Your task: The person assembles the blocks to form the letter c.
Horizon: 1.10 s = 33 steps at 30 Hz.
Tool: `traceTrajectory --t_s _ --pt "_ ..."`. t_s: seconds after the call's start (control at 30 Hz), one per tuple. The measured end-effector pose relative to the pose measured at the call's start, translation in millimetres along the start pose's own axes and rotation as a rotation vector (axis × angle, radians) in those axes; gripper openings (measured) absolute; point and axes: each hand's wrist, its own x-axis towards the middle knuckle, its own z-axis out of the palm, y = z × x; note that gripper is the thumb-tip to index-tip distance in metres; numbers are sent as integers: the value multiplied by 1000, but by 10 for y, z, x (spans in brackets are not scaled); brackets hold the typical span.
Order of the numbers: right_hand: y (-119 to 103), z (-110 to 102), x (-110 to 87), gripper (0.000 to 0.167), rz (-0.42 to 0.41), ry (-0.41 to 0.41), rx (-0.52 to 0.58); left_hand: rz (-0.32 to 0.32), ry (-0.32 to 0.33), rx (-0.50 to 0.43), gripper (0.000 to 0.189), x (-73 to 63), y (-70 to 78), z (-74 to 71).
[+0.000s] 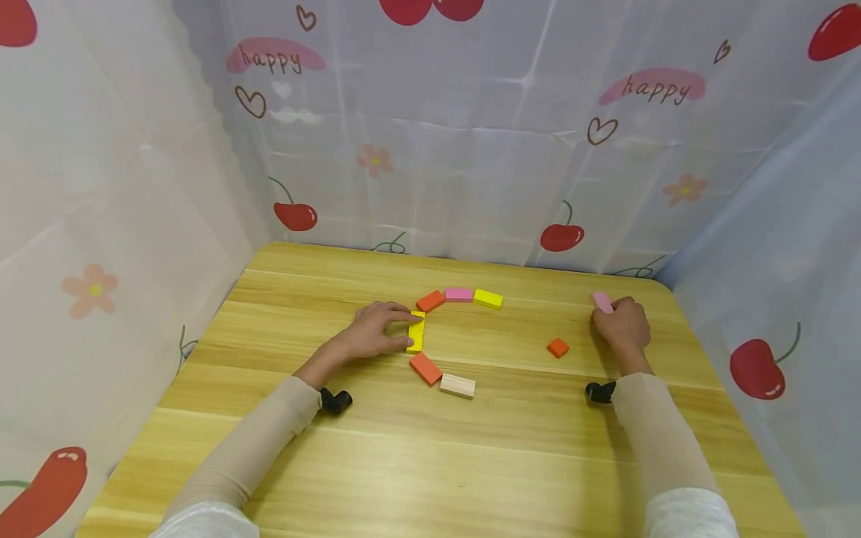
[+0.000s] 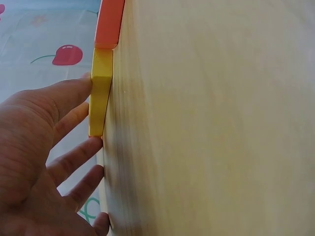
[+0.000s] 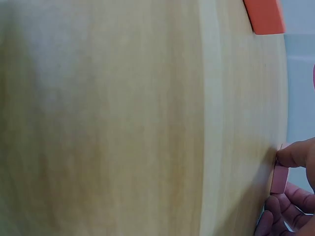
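My left hand (image 1: 380,329) lies over a yellow block (image 1: 417,332), thumb and forefinger touching its top face, fingers spread and fairly straight. In the left wrist view this yellow block (image 2: 101,91) stands end to end with an orange block (image 2: 109,22). Over on the right side of the table, my right hand (image 1: 624,325) pinches a pink block (image 1: 602,302). The right wrist view shows the thumb on one side of the pink block (image 3: 279,178) and fingers curled by the other, close to the tabletop.
The yellow block belongs to a curved row with a plain wooden block (image 1: 457,385), two orange blocks, a pink block (image 1: 459,295) and another yellow block (image 1: 488,299). A small orange block (image 1: 557,347) lies left of my right hand. A printed curtain (image 1: 464,187) hangs behind the table.
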Motion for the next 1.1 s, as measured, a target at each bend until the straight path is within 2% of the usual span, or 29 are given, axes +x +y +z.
traceTrajectory --t_s 0.33,0.77,1.1 --pt "29 -7 16 59 -12 -12 -1 4 8 0 50 -3 14 -9" --pt "146 56 -54 55 -152 47 21 -2 -3 -14 50 -23 42 3" --pt "114 25 -188 58 -218 40 36 -11 -2 -1 51 -7 29 -12"
